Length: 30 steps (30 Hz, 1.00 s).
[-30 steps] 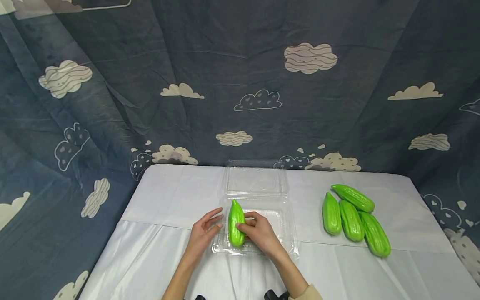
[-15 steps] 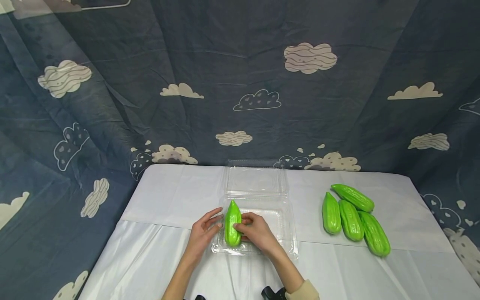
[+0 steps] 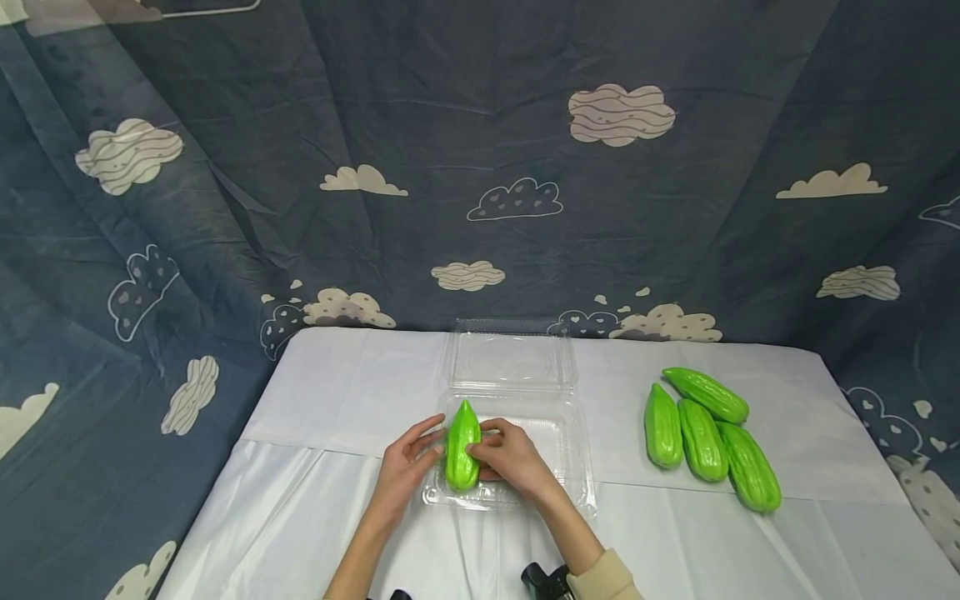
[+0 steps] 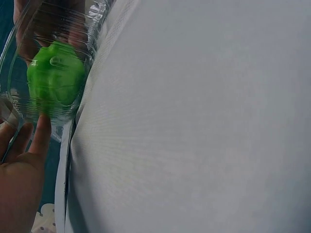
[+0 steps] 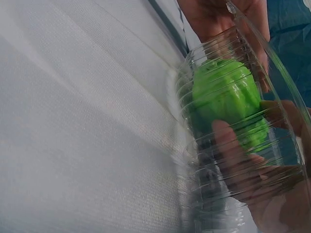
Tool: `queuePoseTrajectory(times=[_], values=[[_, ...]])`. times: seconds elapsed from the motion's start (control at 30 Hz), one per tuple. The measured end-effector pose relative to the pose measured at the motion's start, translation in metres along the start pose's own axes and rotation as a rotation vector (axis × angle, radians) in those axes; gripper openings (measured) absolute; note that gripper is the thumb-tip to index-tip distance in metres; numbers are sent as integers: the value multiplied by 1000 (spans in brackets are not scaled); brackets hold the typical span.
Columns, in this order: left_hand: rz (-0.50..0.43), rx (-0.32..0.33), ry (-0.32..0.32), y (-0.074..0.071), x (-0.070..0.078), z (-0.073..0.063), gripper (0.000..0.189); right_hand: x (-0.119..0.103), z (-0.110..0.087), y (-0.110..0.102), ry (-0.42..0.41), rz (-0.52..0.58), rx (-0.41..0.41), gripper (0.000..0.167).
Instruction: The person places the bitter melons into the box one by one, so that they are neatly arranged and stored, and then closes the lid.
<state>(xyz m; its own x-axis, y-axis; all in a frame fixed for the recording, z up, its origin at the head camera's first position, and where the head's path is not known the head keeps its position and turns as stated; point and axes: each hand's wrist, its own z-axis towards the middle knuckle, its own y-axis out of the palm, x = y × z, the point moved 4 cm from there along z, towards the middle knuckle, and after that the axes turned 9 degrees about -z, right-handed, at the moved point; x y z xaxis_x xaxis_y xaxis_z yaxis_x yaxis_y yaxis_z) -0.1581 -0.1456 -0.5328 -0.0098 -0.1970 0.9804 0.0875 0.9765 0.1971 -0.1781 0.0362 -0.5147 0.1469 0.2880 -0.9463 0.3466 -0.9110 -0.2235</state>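
In the head view, a glossy green bitter melon (image 3: 462,448), ridged and pointed at its far end, stands lengthwise at the left side of an opened clear plastic clamshell box (image 3: 551,467). My right hand (image 3: 517,457) grips it from the right, thumb on top and fingers along its side. My left hand (image 3: 407,462) stays at the box's left edge, fingertips against the side wall and spread apart. Through the clear wall, the right wrist view shows the melon's blunt end (image 5: 226,92) beside my thumb. The left wrist view also shows that green end (image 4: 56,80).
Several more green bitter melons (image 3: 705,450) lie grouped at the right on the white cloth-covered table (image 3: 315,400). The box's lid (image 3: 510,358) lies folded back toward the dark cloud-patterned curtain (image 3: 517,242).
The right hand has shifted slightly left with the bitter melon, bringing it closer to the box's left wall. My left hand and the other melons have stayed in place.
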Motion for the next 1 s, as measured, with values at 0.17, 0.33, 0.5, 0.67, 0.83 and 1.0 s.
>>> queuePoseTrajectory(times=[0.17, 0.33, 0.5, 0.67, 0.83, 1.0], values=[[-1, 4, -4, 0, 1, 0, 46, -1, 1, 0, 1, -25, -2, 51], [2, 7, 1, 0, 1, 0, 46, -2, 0, 0, 4, -26, -8, 52], [2, 8, -1, 0, 1, 0, 46, -20, -11, -4, -9, -3, -31, 52], [4, 4, -8, 0, 1, 1, 46, -21, -14, -7, -3, 26, -46, 52], [-4, 2, -3, 0, 1, 1, 47, -4, -6, -7, 6, 16, -29, 56], [-3, 8, -5, 0, 0, 1, 47, -2, -7, -11, 11, 11, -17, 58]])
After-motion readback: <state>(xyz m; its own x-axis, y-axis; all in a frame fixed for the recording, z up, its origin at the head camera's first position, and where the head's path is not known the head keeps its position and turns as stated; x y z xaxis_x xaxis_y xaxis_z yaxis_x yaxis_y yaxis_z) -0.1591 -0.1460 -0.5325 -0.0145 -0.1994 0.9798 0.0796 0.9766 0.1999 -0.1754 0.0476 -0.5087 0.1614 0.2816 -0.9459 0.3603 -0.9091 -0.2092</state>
